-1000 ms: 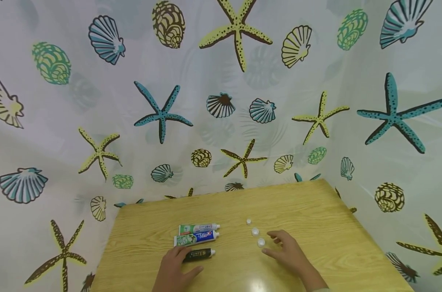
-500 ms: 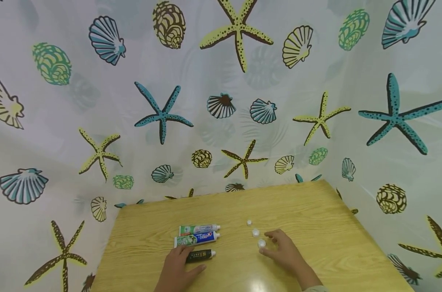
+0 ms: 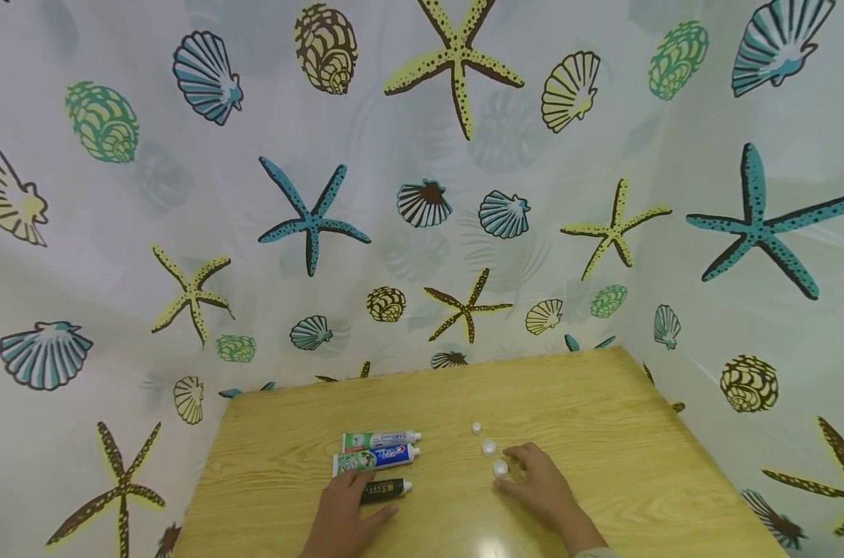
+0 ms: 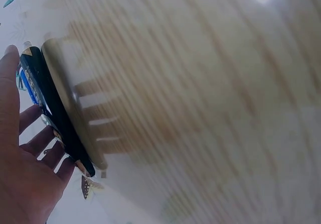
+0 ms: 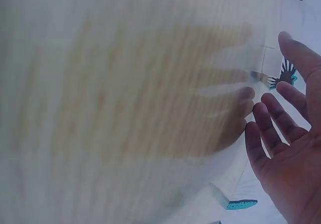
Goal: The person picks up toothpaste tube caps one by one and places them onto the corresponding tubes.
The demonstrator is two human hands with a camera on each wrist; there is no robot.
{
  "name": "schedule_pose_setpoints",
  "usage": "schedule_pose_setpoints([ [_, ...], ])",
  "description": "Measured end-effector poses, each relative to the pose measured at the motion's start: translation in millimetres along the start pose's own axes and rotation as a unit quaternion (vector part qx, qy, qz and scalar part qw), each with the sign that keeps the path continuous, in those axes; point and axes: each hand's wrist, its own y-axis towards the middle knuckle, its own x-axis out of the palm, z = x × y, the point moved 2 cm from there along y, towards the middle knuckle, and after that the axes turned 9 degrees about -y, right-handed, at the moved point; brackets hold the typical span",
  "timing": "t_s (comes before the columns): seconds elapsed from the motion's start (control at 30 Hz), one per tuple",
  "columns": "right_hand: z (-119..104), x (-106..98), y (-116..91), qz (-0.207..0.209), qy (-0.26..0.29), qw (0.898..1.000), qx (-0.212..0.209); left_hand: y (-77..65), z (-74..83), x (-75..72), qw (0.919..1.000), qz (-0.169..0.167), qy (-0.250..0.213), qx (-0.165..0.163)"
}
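The black tube [image 3: 387, 490] is laid left of the tabletop's [image 3: 589, 403] middle, flanked by the left hand [image 3: 343, 518], its grip wide, perhaps for steadying. Three white caps [image 3: 489, 447] are lined up rightward, seemingly for easy reach, beside the right hand's [image 3: 539, 488] wide grip.

A black toothpaste tube with gold lettering [image 3: 387, 490] lies flat on the bench, its tail end hidden by the left hand [image 3: 343, 515], its white nozzle pointing towards the caps. Just beyond it lie a blue-and-green tube [image 3: 394, 454] and a pale green-and-white tube [image 3: 387, 439], side by side. Three small round white caps sit in a slanting row, the nearest cap [image 3: 501, 468] just beside the right hand [image 3: 540, 488].
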Motion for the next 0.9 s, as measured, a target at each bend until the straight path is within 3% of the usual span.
schedule_pose_setpoints([
  [0.27, -2.8, 3.1, 1.6, 0.002, -0.023, 1.0, -0.005, 1.0, -2.8, 3.5, 0.9999, 0.001, 0.007, 0.008],
  [0.67, -3.8, 3.8, 3.2, 0.009, -0.029, 1.0, -0.009, 3.0, -5.2, 8.3, 0.9997, -0.004, 0.018, -0.017],
  [0.9, -3.5, 6.2, 3.7, 0.018, -0.039, 0.999, -0.013, 3.7, -7.0, 9.2, 0.9995, 0.006, 0.029, -0.009],
])
